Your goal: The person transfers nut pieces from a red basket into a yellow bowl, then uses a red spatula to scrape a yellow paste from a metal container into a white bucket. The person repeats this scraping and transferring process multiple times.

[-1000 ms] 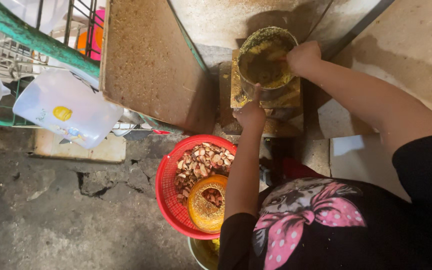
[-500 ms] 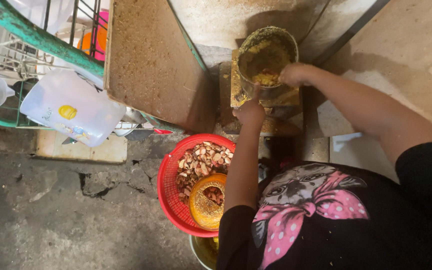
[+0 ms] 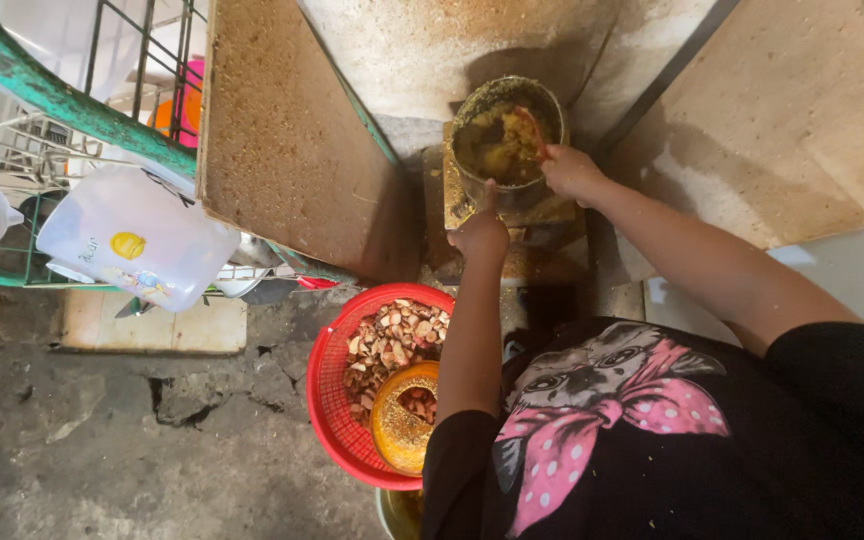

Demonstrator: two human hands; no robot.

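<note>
Metal pot (image 3: 507, 140) of yellow-brown mash sits on block against wall. Left hand (image 3: 480, 232) steadies rim, grip closed on it; right hand (image 3: 570, 172) holds red-tipped stirrer (image 3: 530, 128), working mash. Red basket (image 3: 337, 400) nearby.

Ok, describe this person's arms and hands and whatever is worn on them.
Both arms are bare from the upper arm down: the left hand and right hand wear no gloves, and no rings, bracelets or watch show. The short sleeves belong to a black T-shirt with a pink polka-dot bow and cat-face print.
</note>
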